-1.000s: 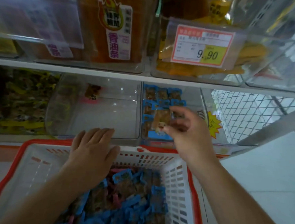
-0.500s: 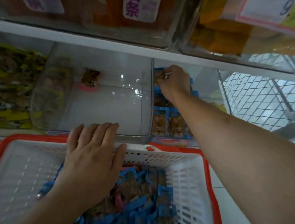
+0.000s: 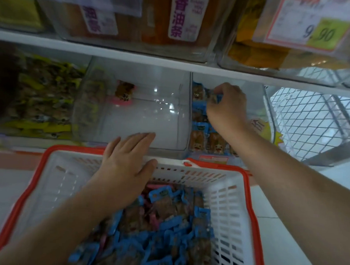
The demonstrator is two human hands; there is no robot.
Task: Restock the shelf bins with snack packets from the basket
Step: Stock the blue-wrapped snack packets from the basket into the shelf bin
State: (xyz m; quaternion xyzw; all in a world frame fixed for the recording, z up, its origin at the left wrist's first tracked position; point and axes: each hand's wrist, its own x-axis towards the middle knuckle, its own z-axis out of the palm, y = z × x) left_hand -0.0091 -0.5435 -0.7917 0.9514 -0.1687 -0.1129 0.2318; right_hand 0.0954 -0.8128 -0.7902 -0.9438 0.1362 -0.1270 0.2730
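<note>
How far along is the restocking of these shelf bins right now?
Done: blue packets line the right bin. In hand: right hand pinches another there; left hand rests on the basket. Left: many basket packets; the middle bin holds one pink packet.

Three characters, 香油条, are printed vertically in purple on a white label [image 3: 184, 15] fixed to the front of an upper-shelf bin [image 3: 174, 46] of orange-brown packets. A second white label [image 3: 100, 19] to its left carries purple characters that are partly cut off and blurred; they are not read. "9.90" is read on the yellow field of a red-bordered price tag [image 3: 311, 22] at upper right; its smaller print is illegible. One red character, 价, is seen on a yellow starburst sticker [image 3: 265, 127] on the lower right bin [image 3: 268, 108].
</note>
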